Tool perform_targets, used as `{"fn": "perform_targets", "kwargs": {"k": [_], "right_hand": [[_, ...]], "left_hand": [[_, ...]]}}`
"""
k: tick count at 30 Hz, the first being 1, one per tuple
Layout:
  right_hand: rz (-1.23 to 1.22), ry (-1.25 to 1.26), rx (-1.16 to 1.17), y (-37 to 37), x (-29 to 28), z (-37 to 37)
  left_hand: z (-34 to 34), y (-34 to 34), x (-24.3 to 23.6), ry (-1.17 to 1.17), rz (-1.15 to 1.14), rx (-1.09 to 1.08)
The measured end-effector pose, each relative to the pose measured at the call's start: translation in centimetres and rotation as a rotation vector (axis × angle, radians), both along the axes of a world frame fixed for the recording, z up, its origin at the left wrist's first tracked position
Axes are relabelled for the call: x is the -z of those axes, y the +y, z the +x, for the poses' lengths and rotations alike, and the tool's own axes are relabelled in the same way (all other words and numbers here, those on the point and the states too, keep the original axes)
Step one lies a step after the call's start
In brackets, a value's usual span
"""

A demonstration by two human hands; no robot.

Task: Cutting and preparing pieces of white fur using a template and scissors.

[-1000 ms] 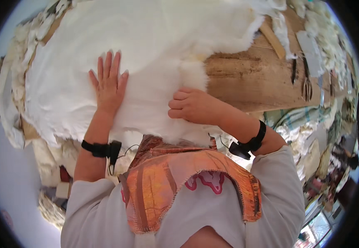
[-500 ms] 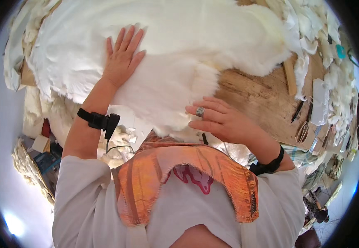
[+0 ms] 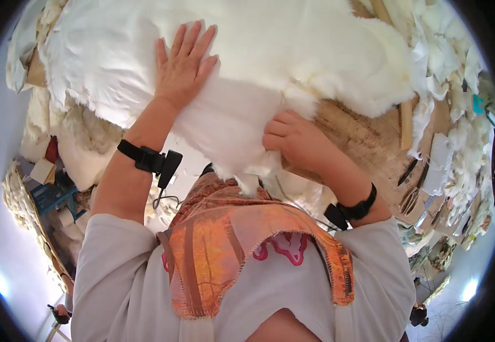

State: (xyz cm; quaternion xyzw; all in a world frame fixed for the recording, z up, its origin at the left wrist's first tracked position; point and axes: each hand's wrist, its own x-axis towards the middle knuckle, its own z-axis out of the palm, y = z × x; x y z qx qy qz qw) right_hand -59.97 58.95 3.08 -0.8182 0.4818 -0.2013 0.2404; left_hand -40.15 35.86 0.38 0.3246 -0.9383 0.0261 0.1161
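Observation:
A large white fur pelt [image 3: 270, 43] lies spread over a wooden table [image 3: 367, 134], its near part hanging over the front edge toward my orange apron [image 3: 213, 251]. My left hand [image 3: 182, 71] rests flat on the pelt, fingers spread and pointing away from me. Closer in, to the right, my right hand [image 3: 296, 137] has its fingers curled over the pelt's near right edge and grips the fur there. Its fingertips are partly hidden. A small yellowish patch and a fold show in the pelt just above that hand.
On the table's right lie a wooden strip [image 3: 406, 125], a dark slim tool [image 3: 408, 172], a wire-looped tool [image 3: 410, 196] and a white oblong piece [image 3: 439, 162]. Fur scraps [image 3: 464, 125] pile along the right edge. A blue-framed object [image 3: 59, 196] stands low at the left.
My right hand, with fingers loosely extended before, now closes on the pelt's near edge. The left hand stays flat but sits slightly farther and to the right in the picture.

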Motion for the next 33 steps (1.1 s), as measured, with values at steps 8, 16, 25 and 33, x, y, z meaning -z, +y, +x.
{"fn": "perform_targets", "kwargs": {"k": [8, 16, 25, 33], "right_hand": [[-0.428, 0.203, 0.113, -4.6, -3.3, -1.9], [0.148, 0.135, -0.007, -2.7, -1.1, -4.0], [-0.27, 0.095, 0.093, -5.1, 2.0, -6.2], [-0.274, 0.107, 0.255, -4.5, -3.6, -2.7]], "left_hand": [[0.1, 0.1, -0.1, -0.013, 0.01, -0.036], [0.4, 0.4, -0.5, -0.038, 0.006, -0.03], [-0.7, 0.3, -0.5, -0.002, 0.017, -0.01], [-0.4, 0.4, 0.3, 0.017, -0.003, -0.035]]}}
